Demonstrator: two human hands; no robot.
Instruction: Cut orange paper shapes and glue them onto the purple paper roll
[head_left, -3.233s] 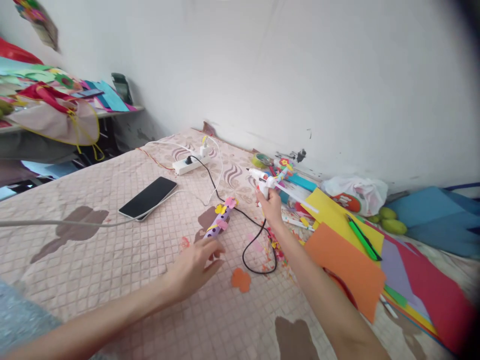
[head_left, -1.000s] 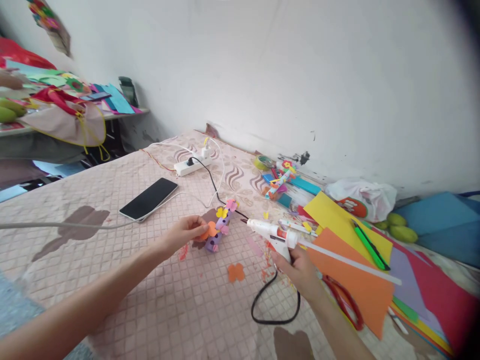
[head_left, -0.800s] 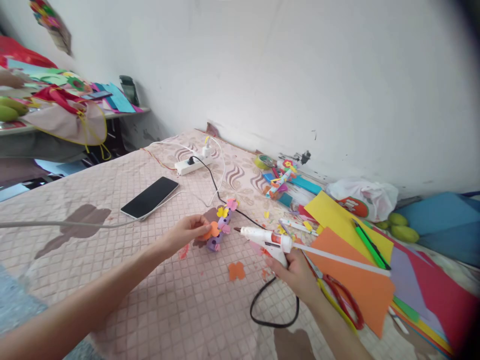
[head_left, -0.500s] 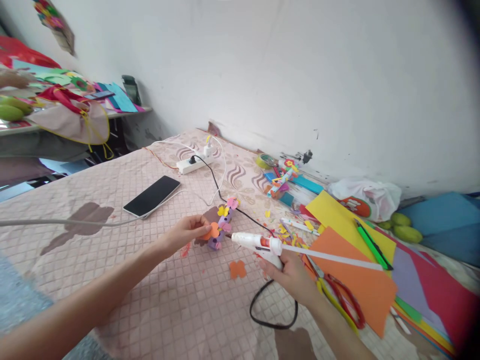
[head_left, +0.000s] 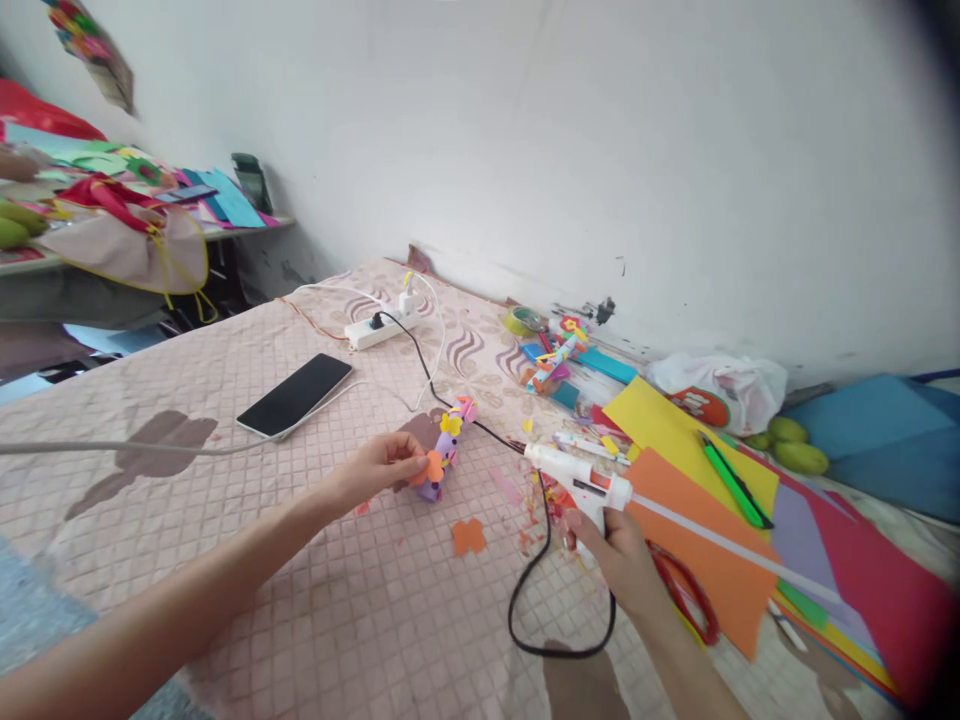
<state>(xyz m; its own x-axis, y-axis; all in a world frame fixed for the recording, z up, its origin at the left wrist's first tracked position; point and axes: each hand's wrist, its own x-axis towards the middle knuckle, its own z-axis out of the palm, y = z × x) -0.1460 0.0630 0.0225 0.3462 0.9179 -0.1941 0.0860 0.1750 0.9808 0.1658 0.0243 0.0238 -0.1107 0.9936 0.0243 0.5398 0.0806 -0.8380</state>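
Between the thumb and fingers of my left hand (head_left: 386, 468) is an orange flower cutout (head_left: 433, 468), held against a purple stick-like piece (head_left: 448, 442) dressed with pink and yellow flowers. Whether the cutout touches the purple piece I cannot tell. My right hand (head_left: 611, 550) grips a white hot glue gun (head_left: 577, 475) by its handle, nozzle toward the left and apart from the flowers. A long glue stick (head_left: 705, 530) juts from its back. Another orange flower cutout (head_left: 469, 537) lies flat on the patterned tablecloth (head_left: 360, 610).
A phone (head_left: 295, 396) and a white power strip (head_left: 382, 325) lie on the left, with cables across the cloth. To the right are paper scraps, coloured sheets (head_left: 690, 430), a green cutter (head_left: 735, 485), red-handled scissors (head_left: 701, 595) and a plastic bag (head_left: 720, 390). Behind rises a wall.
My right hand has drawn the glue gun away to the right, off the flowers. My left hand stays at the purple piece with the orange cutout. The view has shifted slightly.
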